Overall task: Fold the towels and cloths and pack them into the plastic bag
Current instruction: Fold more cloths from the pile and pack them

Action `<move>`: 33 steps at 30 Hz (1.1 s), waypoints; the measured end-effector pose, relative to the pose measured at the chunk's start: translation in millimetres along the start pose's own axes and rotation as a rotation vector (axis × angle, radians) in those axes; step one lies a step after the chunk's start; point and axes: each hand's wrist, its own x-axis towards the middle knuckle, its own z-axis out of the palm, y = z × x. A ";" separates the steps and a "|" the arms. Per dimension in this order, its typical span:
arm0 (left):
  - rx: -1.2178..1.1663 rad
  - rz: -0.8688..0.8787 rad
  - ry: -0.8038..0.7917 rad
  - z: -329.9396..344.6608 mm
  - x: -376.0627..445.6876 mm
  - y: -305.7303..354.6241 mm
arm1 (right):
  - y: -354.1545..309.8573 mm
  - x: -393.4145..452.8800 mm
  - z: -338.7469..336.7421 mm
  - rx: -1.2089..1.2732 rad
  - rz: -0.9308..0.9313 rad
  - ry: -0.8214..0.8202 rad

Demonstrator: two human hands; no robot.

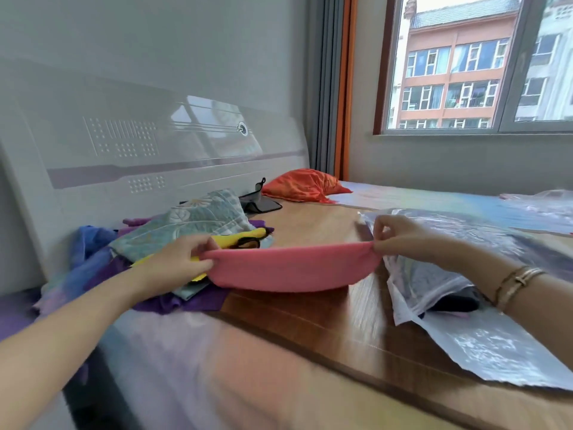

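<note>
From the head camera, the left hand [183,259] pinches one end of a soft pink cloth [291,268], and the right hand [403,240] pinches the other end. The cloth hangs between them in a curve, with its low edge touching the brown wooden board [310,318] that lies on the bed [173,367].

The cloth could slip from the small pinch of the fingers and drop in a heap, and then the fold would be lost. It could also land crooked, because the middle sags.

Just beside the right hand, on the right part of the board, lies a clear crinkly plastic bag [471,339]. Something dark [455,301] is already inside it, near its opening. I cannot tell what it is.

Near the head end of the bed sits a pile of loose cloths: a pale green flowered one [198,221], a purple one [186,302], a blue one [93,243] and a yellow one [238,237]. They still look unfolded. An orange pillow [304,184] lies further back.
</note>
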 end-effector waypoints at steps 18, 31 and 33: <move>0.200 -0.288 0.354 79.9 39.9 -29.3 | 7.7 33.7 68.9 -0.560 0.300 0.200; 0.409 0.154 -0.363 133.9 -22.4 2.8 | -3.3 -25.3 124.0 -0.814 0.003 -0.449; 0.539 0.144 -0.402 134.4 -23.7 3.9 | 3.2 -28.0 124.4 -0.927 0.033 -0.456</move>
